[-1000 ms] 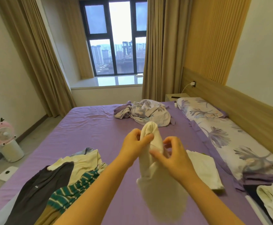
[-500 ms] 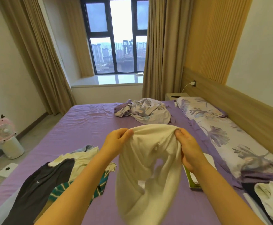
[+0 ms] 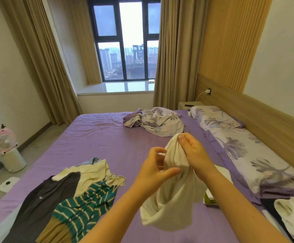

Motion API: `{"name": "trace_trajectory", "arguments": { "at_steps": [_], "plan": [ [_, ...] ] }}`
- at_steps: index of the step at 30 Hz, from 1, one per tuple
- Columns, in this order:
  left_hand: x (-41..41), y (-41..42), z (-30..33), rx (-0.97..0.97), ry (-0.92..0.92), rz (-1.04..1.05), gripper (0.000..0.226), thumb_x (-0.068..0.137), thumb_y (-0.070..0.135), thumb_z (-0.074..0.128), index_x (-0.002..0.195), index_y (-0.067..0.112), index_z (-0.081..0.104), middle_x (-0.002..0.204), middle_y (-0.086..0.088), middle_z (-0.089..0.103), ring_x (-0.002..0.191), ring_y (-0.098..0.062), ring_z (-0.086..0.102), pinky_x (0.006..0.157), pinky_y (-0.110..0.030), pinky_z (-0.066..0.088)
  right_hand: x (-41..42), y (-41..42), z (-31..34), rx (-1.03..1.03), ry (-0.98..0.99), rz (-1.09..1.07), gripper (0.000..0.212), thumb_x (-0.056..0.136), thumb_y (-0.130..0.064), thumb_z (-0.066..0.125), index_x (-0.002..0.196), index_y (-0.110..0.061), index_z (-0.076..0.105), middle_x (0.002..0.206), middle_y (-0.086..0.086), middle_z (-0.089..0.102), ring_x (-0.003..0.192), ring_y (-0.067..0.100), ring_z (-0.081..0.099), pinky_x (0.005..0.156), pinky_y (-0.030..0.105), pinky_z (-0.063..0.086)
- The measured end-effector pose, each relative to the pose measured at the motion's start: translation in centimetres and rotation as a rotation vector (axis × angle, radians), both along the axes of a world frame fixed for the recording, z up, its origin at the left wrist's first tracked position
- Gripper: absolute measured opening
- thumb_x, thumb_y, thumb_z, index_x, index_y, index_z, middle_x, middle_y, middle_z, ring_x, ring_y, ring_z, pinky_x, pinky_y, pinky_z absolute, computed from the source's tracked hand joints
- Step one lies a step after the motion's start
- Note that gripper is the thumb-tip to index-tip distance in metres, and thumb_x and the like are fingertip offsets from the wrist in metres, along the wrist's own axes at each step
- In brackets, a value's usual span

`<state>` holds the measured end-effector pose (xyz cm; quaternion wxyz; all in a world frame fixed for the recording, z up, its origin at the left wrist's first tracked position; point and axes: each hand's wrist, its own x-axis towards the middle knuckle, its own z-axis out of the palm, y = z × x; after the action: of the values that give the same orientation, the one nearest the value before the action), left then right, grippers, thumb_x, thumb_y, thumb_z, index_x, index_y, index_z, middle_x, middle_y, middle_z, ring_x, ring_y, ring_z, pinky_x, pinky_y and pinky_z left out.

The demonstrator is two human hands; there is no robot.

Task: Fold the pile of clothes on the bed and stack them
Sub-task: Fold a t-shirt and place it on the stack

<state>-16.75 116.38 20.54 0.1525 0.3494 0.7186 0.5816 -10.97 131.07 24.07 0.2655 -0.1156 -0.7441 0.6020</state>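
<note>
Hanging bunched, cream garment [image 3: 172, 195], right hand [image 3: 195, 153] pinching top

Daylight from the window [image 3: 125, 41], sky pane blown out. Glare on the sill [image 3: 125, 86]. Room evenly lit, soft faint shadows on the bed [image 3: 97, 137]. Wide-angle bends the curtains [image 3: 37, 58] at the edges. Bottom edge slightly soft.
</note>
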Motion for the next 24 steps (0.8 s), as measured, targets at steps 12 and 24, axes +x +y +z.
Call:
{"name": "trace_trajectory", "arguments": {
  "at_steps": [12, 24],
  "plan": [
    [-3.2, 0.5, 2.3, -0.330, 0.409, 0.213, 0.015, 0.086, 0.040, 0.067, 0.078, 0.030, 0.059, 0.077, 0.012, 0.064, 0.076, -0.009, 0.060, 0.068, -0.036, 0.054, 3.7, 3.6, -1.1, 0.312, -0.058, -0.256, 0.014, 0.087, -0.038, 0.064, 0.076, -0.030, 0.063, 0.066, -0.007, 0.059, 0.061, 0.004, 0.051, 0.055, 0.020, 0.039],
    [-3.1, 1.5, 4.5, 0.206, -0.504, -0.146, 0.035, 0.096, 0.027, 0.050, 0.103, -0.003, 0.067, 0.087, -0.018, 0.065, 0.078, -0.025, 0.064, 0.074, -0.036, 0.056, 2.9, 0.0, -2.6, 0.651, 0.141, -0.136, 0.021, 0.083, -0.041, 0.067, 0.093, -0.024, 0.058, 0.092, -0.014, 0.054, 0.085, 0.004, 0.053, 0.071, 0.014, 0.043]
  ]
}}
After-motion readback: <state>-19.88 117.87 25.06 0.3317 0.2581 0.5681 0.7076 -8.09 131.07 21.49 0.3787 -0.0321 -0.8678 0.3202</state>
